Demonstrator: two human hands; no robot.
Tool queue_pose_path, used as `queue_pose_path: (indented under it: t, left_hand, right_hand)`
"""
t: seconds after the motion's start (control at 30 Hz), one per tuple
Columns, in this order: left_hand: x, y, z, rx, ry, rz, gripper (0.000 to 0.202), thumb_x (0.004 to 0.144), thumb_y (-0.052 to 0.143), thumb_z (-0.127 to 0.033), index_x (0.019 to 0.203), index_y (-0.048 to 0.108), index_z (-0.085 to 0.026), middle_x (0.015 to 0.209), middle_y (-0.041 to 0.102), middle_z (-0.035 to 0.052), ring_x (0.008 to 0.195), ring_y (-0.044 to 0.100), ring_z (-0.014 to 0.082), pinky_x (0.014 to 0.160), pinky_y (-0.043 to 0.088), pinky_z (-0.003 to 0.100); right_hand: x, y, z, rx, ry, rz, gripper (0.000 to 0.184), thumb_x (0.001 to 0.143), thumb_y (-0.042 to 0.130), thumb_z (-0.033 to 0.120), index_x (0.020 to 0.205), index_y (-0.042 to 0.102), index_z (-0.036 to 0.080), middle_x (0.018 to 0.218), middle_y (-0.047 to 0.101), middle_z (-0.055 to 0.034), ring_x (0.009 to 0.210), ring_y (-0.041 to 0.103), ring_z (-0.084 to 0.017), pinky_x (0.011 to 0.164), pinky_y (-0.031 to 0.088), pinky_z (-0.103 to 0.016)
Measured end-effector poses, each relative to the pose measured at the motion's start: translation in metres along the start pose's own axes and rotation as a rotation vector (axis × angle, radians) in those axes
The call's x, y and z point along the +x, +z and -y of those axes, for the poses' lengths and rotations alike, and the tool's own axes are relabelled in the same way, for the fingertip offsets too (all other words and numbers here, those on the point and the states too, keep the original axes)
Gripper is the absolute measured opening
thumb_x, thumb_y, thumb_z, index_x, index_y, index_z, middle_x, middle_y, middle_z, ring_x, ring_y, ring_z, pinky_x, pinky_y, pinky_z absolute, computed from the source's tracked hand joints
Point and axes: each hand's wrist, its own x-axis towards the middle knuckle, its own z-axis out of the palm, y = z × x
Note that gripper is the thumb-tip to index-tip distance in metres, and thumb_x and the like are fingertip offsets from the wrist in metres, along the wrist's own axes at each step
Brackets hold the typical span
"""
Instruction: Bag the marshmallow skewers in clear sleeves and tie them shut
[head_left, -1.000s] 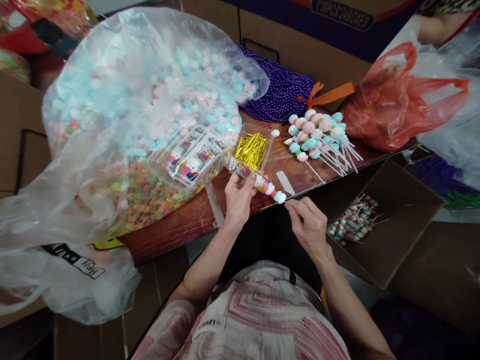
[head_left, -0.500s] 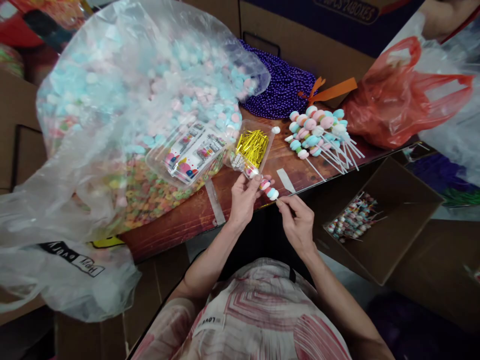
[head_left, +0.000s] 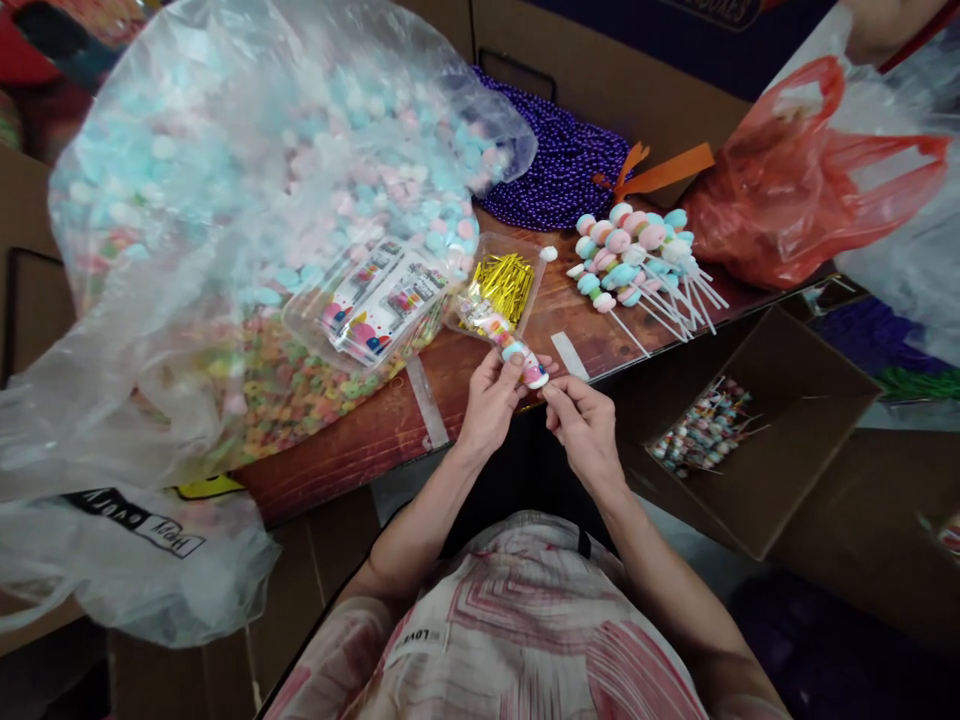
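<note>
Marshmallow skewer [head_left: 535, 378] at near edge of twist-tie tray [head_left: 533, 300], gripped through printed wrapper [head_left: 492, 326] by left hand [head_left: 491, 400], pinched at lower end by right hand [head_left: 583, 412]; best slid in straight, squeezed lightly.

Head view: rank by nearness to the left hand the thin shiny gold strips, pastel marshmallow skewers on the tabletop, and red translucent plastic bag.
1. Gold strips: just beyond the left hand.
2. Marshmallow skewers: tabletop, to its right.
3. Red bag: farther right.
</note>
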Motion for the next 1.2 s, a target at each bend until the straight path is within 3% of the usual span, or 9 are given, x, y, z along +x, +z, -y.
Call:
queue_pose_path:
  t: [0.17,0.27,0.37,0.57,0.73,0.87,1.03,1.2]
  left_hand:
    - [0.001,-0.006,-0.012,0.051,-0.006,0.004,0.045,0.07,0.086,-0.049,0.094,0.066,-0.016,0.093,0.079,0.0078,0.096,0.077,0.024,0.092,0.058,0.036]
    - [0.005,-0.011,-0.023,0.014,0.03,-0.028,0.04,0.074,0.084,-0.047,0.093,0.066,-0.017,0.094,0.079,0.0081,0.098,0.077,0.0243,0.092,0.057,0.036]
    - [0.007,-0.016,-0.029,-0.005,-0.02,-0.061,0.037,0.08,0.079,-0.048,0.094,0.066,-0.016,0.097,0.08,0.0104,0.101,0.076,0.0263,0.093,0.057,0.039]
    - [0.005,-0.02,-0.023,-0.001,-0.092,-0.031,0.043,0.078,0.08,-0.052,0.094,0.067,-0.015,0.098,0.08,0.013,0.103,0.075,0.0271,0.1,0.054,0.044]
    - [-0.001,-0.014,-0.01,0.019,-0.081,-0.003,0.043,0.074,0.083,-0.05,0.095,0.067,-0.016,0.093,0.079,0.0085,0.103,0.075,0.0243,0.099,0.054,0.039]
    - [-0.005,-0.011,-0.007,0.048,-0.091,-0.005,0.044,0.07,0.086,-0.05,0.091,0.067,-0.016,0.091,0.078,0.0072,0.104,0.074,0.0238,0.095,0.056,0.037]
    - [-0.007,-0.012,-0.009,0.001,-0.059,-0.012,0.043,0.071,0.086,-0.047,0.096,0.068,-0.016,0.093,0.079,0.0091,0.101,0.075,0.0252,0.094,0.056,0.038]
    - [-0.018,-0.011,0.004,0.059,0.005,0.027,0.036,0.081,0.078,-0.048,0.096,0.074,-0.016,0.1,0.079,0.0113,0.11,0.072,0.0267,0.097,0.055,0.038]
  right_hand:
    - [0.0,0.009,0.008,-0.031,-0.042,0.017,0.029,0.092,0.059,0.039,0.07,0.057,0.02,0.053,0.049,0.006,0.046,0.038,-0.008,0.048,0.032,-0.023]
    - [-0.006,0.007,0.011,-0.154,-0.099,0.079,0.028,0.096,0.055,0.038,0.074,0.06,0.021,0.054,0.051,0.0052,0.05,0.044,-0.01,0.054,0.037,-0.024]
    - [-0.008,-0.002,0.009,-0.316,-0.209,0.056,0.026,0.097,0.054,0.035,0.077,0.062,0.021,0.055,0.049,0.0054,0.051,0.045,-0.01,0.055,0.037,-0.024]
    - [0.001,-0.012,0.0,-0.53,-0.442,0.017,0.021,0.098,0.053,0.03,0.084,0.067,0.021,0.067,0.06,0.0017,0.056,0.051,-0.01,0.059,0.041,-0.024]
    - [0.004,0.005,-0.005,-0.599,-0.522,-0.01,0.024,0.099,0.049,0.027,0.084,0.066,0.02,0.071,0.067,-0.0027,0.057,0.055,-0.012,0.061,0.043,-0.024]
    - [0.004,0.014,-0.003,-0.542,-0.473,-0.07,0.025,0.1,0.046,0.03,0.088,0.065,0.021,0.084,0.072,-0.0064,0.062,0.06,-0.014,0.064,0.046,-0.026]
    - [-0.006,0.005,0.005,-0.421,-0.274,0.104,0.027,0.101,0.047,0.035,0.081,0.061,0.022,0.059,0.053,0.0041,0.052,0.048,-0.011,0.057,0.039,-0.024]
    - [-0.008,0.002,0.007,-0.266,-0.162,0.122,0.032,0.1,0.047,0.039,0.075,0.058,0.021,0.054,0.049,0.0056,0.05,0.046,-0.011,0.057,0.038,-0.025]
